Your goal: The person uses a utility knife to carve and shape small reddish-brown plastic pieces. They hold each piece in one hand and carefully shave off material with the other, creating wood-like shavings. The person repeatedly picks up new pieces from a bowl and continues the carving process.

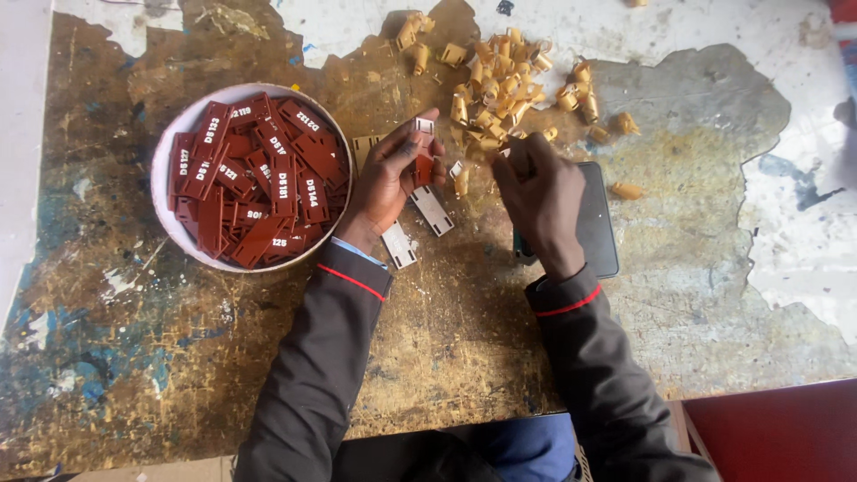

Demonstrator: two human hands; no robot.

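A: Start at the left. What's in the bowl (163, 152)?

B: It's a round white bowl, heaped with flat red-brown tags (259, 178) with white lettering, lying every which way. It sits on the worn, paint-stained counter (116, 357), just beside the left hand (393, 174), so I'd judge it is kept within easy reach.

A: And that hand?

B: Its fingers are curled and pinching one red tag (424, 168) upright, with a pale strip (425, 126) against its top end between thumb and fingertips. It's raised a little off the counter, probably so both ends can be got at.

A: Anything under it?

B: Two pale strips (432, 211) lie flat on the counter just below the hand, and another pokes out behind the wrist side.

A: The right hand (540, 192)?

B: It's knuckles-up, fingers bunched together near the tag, at the edge of the pile. Whether it pinches anything I can't tell; the fingertips are hidden.

A: What pile?

B: A loose heap of small tan curled clips (500, 85), spread above both hands and trailing off to the right. They're in no container, just scattered on the counter.

A: And under the right hand?

B: A dark phone (600, 228) lying flat, partly covered by the wrist. Further right, the counter's pale coating is peeling.
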